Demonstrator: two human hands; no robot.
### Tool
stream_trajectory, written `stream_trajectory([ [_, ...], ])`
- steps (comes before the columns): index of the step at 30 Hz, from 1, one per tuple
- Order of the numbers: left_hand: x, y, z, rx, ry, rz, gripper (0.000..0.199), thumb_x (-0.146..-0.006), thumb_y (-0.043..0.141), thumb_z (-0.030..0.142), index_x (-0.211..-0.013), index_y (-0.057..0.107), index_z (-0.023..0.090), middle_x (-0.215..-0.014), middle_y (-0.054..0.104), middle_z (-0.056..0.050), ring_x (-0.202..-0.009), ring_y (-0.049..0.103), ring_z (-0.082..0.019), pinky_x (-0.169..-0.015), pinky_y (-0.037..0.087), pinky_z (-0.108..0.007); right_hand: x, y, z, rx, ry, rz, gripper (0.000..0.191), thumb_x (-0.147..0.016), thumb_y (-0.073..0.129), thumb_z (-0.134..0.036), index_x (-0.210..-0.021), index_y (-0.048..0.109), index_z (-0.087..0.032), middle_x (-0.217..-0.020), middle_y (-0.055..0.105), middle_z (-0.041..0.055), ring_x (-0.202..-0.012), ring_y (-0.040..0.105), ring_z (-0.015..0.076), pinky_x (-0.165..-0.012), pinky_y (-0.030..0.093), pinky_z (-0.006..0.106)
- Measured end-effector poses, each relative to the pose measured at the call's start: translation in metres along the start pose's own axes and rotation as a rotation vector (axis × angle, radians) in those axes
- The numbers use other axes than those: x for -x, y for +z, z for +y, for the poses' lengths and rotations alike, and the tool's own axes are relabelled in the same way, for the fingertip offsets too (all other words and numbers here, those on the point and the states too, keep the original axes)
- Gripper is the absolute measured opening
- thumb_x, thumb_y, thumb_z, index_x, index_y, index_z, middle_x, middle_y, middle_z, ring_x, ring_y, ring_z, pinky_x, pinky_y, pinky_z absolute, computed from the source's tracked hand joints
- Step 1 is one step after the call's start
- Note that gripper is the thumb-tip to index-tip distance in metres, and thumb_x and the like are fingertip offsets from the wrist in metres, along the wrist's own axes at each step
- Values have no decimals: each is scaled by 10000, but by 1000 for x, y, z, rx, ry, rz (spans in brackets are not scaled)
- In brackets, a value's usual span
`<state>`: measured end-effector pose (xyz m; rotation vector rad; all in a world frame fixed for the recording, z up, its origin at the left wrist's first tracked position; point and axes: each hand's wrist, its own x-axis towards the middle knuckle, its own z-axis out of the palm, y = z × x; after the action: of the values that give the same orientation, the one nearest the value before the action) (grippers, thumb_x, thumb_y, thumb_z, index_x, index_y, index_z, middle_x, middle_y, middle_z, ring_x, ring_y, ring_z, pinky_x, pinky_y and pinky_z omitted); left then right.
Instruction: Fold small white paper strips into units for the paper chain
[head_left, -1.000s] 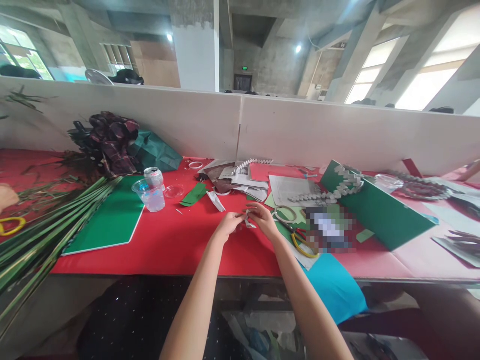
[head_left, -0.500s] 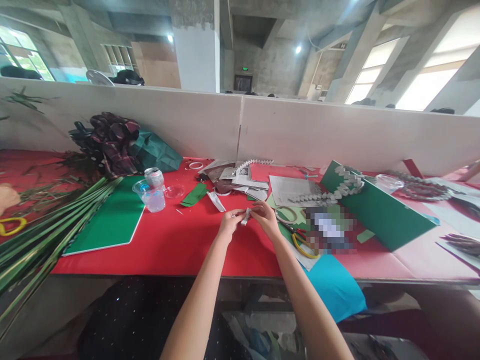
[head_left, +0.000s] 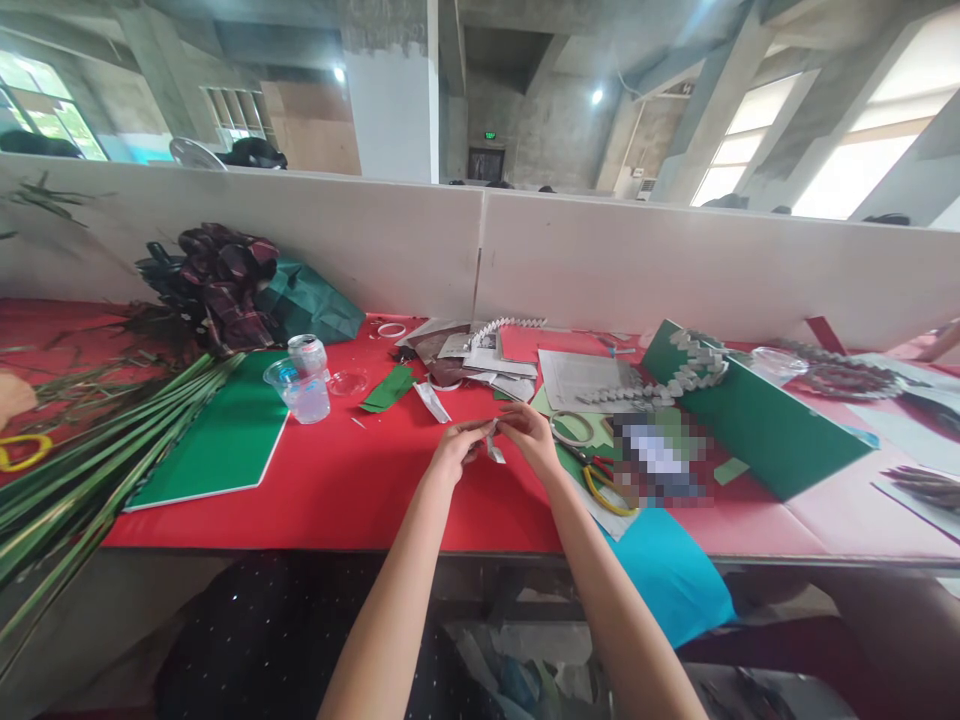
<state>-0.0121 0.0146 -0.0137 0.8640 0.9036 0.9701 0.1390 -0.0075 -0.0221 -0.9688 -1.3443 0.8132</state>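
A small whitish folded strip of paper (head_left: 495, 450) is pinched between my two hands, above the red tabletop (head_left: 352, 490). My left hand (head_left: 459, 445) has its fingers closed on the strip from the left. From the right, my right hand (head_left: 525, 432) grips it with thumb and fingers. One end of the strip hangs down between the hands. Just right of my right hand lie a roll of tape (head_left: 571, 430) and yellow-handled pliers (head_left: 606, 490). A white paper piece (head_left: 432, 402) rests on the table beyond my left hand.
Long green leaves (head_left: 97, 470) cross a green board (head_left: 217, 440) on the left. A plastic cup (head_left: 307, 395) stands beside a can (head_left: 307, 355). Rightward, a folded paper chain (head_left: 697, 365) drapes over an upright green board (head_left: 772, 430). Blue paper (head_left: 675, 575) overhangs the front edge.
The strip between my fingers has changed angle, and its free end now hangs lower and further right. My left fingers have shifted slightly around it.
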Motion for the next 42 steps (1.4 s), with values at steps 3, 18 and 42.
stream_trajectory([
  [3,-2,-1,-2,-39,6,24,492,-402,860,386,-814,742,144,-727,670,-55,-523,433,-59,-445,204,-197,0,0,2,44,-22,24,248,-739,623,-263,-979,600,-206,-828,684,40,-768,656,195,-696,526,309],
  [18,3,2,-3,-151,64,-5,442,-551,747,464,-832,747,124,-737,708,-98,-486,406,-66,-452,169,-211,0,1,-1,23,-33,8,198,-767,614,-320,-920,581,-198,-830,675,49,-783,652,197,-679,517,297],
  [42,-4,7,-8,-67,258,80,288,-609,774,336,-808,689,145,-676,686,-35,-561,624,-135,-552,454,-230,0,3,-4,254,-99,20,208,-791,617,-359,-880,662,-176,-804,673,61,-657,621,172,-603,483,281],
])
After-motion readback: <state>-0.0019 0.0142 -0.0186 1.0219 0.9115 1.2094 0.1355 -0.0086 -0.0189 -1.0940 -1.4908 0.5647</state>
